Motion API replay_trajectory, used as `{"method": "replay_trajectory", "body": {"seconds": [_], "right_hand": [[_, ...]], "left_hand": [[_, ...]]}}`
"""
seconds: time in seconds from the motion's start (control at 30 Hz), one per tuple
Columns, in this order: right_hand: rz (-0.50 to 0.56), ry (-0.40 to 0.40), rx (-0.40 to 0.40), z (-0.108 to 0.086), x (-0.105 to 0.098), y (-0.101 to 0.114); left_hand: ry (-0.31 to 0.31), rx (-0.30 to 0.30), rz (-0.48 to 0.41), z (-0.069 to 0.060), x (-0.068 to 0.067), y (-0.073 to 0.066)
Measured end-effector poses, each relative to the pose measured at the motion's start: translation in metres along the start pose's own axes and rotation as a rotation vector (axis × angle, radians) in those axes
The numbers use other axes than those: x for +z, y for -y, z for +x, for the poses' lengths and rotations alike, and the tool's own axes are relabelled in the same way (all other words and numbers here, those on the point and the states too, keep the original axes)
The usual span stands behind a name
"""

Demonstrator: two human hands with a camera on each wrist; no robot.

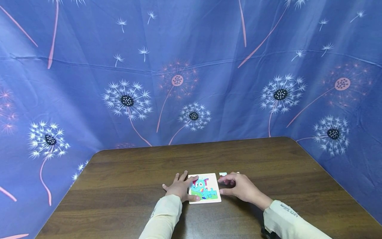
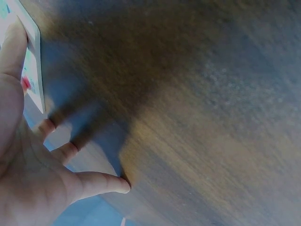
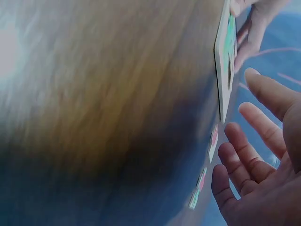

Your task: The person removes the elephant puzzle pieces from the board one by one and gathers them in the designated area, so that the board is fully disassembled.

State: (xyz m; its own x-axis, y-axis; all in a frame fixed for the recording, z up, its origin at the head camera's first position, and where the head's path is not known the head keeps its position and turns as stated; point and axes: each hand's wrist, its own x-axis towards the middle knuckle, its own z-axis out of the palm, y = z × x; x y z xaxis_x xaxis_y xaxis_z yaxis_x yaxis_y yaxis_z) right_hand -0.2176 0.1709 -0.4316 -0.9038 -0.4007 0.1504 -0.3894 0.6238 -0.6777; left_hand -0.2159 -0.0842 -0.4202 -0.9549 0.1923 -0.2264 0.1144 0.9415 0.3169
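Note:
A square jigsaw puzzle board (image 1: 212, 181) with a blue cartoon animal lies flat on the table, its upper right part showing bare board. My left hand (image 1: 178, 189) rests at the board's left side. The thumb and a finger lie on top of it, and the other fingers spread onto the table. Just off the right edge is my right hand (image 1: 243, 188), its fingers loosely bent and thumb apart. Nothing shows between those fingers in the right wrist view. Beyond them lie two loose puzzle pieces, one nearer (image 3: 214, 142) the board and another (image 3: 198, 188) farther off, partly hidden in the head view.
Dark wood-grain table (image 1: 134, 172) surrounds the board on all sides. A blue cloth (image 1: 209, 66) printed with dandelions hangs behind the table and along its sides.

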Motion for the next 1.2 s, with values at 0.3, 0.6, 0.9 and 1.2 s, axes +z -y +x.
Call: {"method": "replay_trajectory", "body": {"seconds": [0.3, 0.6, 0.9, 1.2], "right_hand": [[-0.007, 0.049, -0.030, 0.003, 0.016, 0.008], [-0.128, 0.020, -0.010, 0.005, 0.026, 0.016], [-0.127, -0.010, -0.030, 0.008, 0.030, 0.016], [-0.133, -0.025, -0.009, 0.009, 0.032, 0.019]], "left_hand": [[-0.005, -0.004, 0.020, 0.000, 0.000, -0.001], [0.000, -0.003, 0.024, 0.000, 0.000, 0.000], [0.002, 0.013, 0.006, 0.000, -0.002, 0.001], [0.002, 0.016, -0.003, -0.002, -0.003, 0.000]]}}
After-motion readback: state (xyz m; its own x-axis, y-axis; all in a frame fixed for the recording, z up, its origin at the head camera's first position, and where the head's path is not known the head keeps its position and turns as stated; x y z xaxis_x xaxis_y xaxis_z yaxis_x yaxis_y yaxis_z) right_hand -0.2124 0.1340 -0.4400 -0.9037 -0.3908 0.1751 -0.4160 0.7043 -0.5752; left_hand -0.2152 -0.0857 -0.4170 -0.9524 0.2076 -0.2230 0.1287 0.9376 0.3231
